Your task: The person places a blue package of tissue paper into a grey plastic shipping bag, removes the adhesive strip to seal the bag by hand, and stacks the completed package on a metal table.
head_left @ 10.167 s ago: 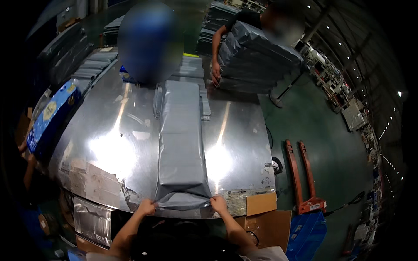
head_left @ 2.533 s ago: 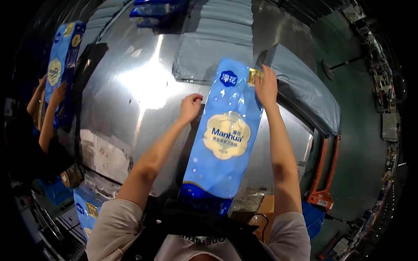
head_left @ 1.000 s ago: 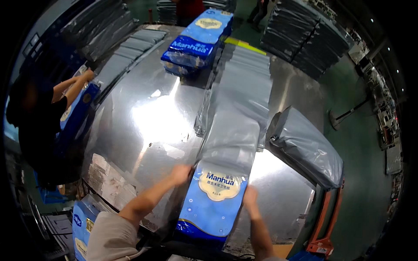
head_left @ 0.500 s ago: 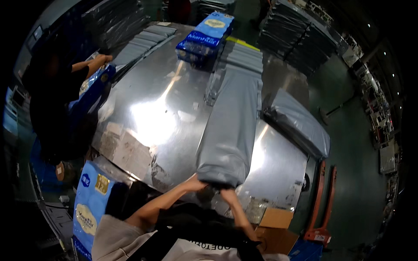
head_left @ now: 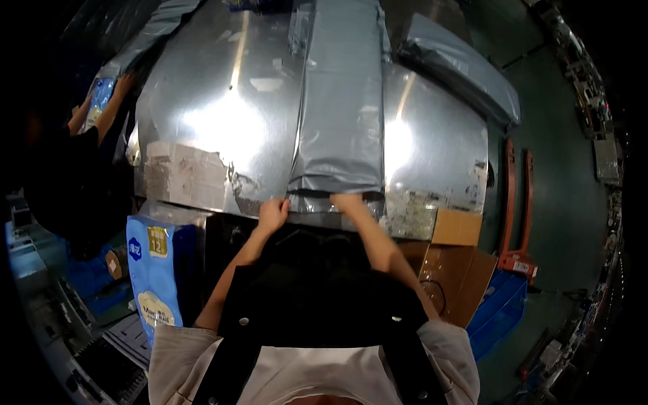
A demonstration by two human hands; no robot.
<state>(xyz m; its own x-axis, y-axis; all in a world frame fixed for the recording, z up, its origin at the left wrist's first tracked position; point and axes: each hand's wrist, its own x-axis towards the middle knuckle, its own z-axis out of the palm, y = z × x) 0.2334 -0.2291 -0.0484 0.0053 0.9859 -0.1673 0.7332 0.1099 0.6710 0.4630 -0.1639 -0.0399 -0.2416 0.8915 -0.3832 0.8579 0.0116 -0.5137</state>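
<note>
A long, filled grey plastic mailing bag point(head_left: 341, 115) lies on the metal table, its near end facing me at the table's front edge. My left hand point(head_left: 273, 213) is closed at the left corner of the bag's flap. On the flap itself, right of its middle, my right hand point(head_left: 346, 202) has its fingers closed on the plastic. Dark folds run across the bag just above both hands. What fills it is hidden.
The shiny metal table point(head_left: 263, 135) has worn tape along its front. Another grey bag point(head_left: 466, 67) lies at its right edge. A blue wrapped pack point(head_left: 154, 270) stands at left, a cardboard box point(head_left: 453, 270) and red pallet-truck forks point(head_left: 507, 216) at right. A co-worker's hands point(head_left: 121, 88) handle another pack.
The view has tipped downward. The bag's near end, raised before, now lies flatter on the table. My right hand has moved up onto the flap; the co-worker's pack is now partly inside a grey bag.
</note>
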